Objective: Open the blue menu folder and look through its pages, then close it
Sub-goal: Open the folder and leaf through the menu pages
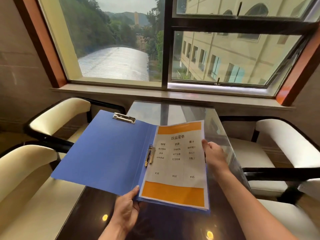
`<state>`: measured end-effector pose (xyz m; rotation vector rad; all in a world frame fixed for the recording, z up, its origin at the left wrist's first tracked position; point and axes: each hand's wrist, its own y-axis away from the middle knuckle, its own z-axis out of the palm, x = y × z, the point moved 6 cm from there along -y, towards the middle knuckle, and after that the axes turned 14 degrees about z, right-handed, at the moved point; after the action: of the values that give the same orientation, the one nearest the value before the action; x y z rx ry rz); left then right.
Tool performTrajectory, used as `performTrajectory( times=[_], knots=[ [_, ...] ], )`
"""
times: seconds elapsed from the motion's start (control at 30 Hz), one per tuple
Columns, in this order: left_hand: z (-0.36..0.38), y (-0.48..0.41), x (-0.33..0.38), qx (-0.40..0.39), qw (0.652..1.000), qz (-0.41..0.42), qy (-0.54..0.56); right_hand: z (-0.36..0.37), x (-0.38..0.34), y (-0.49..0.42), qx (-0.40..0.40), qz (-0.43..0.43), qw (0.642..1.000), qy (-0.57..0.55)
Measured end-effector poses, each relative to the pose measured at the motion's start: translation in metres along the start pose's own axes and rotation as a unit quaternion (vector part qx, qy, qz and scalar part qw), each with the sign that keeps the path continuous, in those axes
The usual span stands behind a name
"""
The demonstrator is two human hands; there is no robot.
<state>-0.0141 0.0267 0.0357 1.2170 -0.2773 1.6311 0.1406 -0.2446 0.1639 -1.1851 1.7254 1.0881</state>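
The blue menu folder (107, 153) is held open above the table, its left cover spread flat with a metal clip at its top edge. A white menu page (174, 163) with orange bands at top and bottom lies on the right half, clamped at the spine by a metal clip. My left hand (127, 207) grips the folder's bottom edge near the spine, thumb on top. My right hand (213, 155) holds the right edge of the page stack, thumb on the page's face and fingers behind.
A dark glossy table (173, 226) runs from me toward the window sill (155, 93). Cream padded chairs (57, 115) with black frames stand on the left, and white ones (284, 142) on the right. A large window fills the back.
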Motion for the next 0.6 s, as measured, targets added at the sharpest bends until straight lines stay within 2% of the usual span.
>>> performTrajectory(
  times=[0.1,0.2,0.27,0.4,0.6],
  knots=[
    [0.001,0.003,0.001,-0.004,1.0,0.003,0.0,0.019,-0.008,0.02,-0.156,0.055,0.978,-0.128],
    [-0.001,0.005,0.001,0.0,1.0,0.0,0.001,0.031,-0.015,0.037,-0.222,0.036,0.966,-0.128],
    [-0.003,0.006,0.0,0.001,1.0,0.002,0.004,0.037,-0.018,0.045,-0.229,0.02,0.967,-0.112],
    [-0.003,0.007,0.002,-0.012,0.999,0.026,0.019,0.047,-0.023,0.058,-0.19,0.009,0.978,-0.084],
    [-0.003,0.011,-0.002,-0.009,1.0,0.018,0.013,0.064,-0.033,0.061,-0.197,0.052,0.96,-0.195]
  ],
)
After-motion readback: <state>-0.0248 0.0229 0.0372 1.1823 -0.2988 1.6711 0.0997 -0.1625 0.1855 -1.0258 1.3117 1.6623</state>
